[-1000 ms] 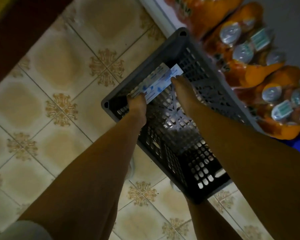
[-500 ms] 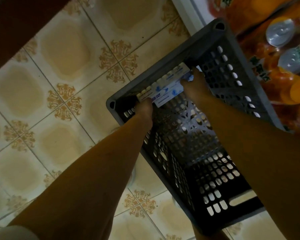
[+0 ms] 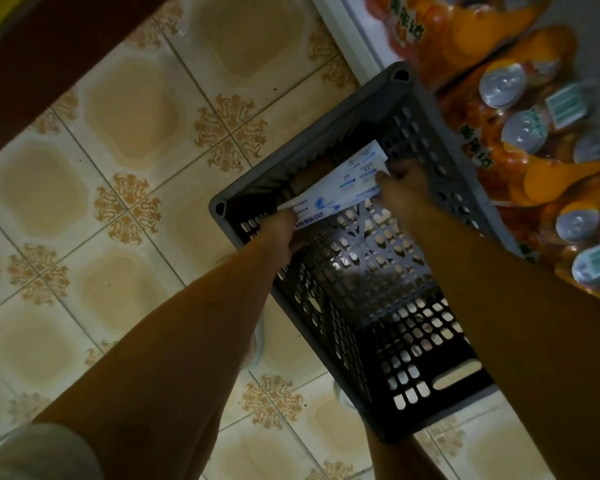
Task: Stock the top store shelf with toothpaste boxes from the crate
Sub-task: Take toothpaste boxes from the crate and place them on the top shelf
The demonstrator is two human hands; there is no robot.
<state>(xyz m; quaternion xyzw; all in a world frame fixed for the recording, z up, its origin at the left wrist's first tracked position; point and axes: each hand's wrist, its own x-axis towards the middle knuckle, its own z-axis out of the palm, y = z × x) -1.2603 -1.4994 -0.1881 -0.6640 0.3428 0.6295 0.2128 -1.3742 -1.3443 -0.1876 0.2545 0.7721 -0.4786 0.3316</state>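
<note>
White toothpaste boxes (image 3: 340, 188) sit pinched endwise between both hands' fingers (image 3: 383, 177) inside crate (image 3: 312, 147).

We see the crate (image 3: 329, 341) on the floor (image 3: 118, 168), toothpaste boxes (image 3: 340, 183) inside at its far end, bottle packs (image 3: 520, 140) just right of it.

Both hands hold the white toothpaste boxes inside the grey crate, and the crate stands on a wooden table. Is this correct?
Not quite. The head view shows the crate standing on the tiled floor, not a table. The left hand and right hand do hold the toothpaste boxes inside it.
</note>
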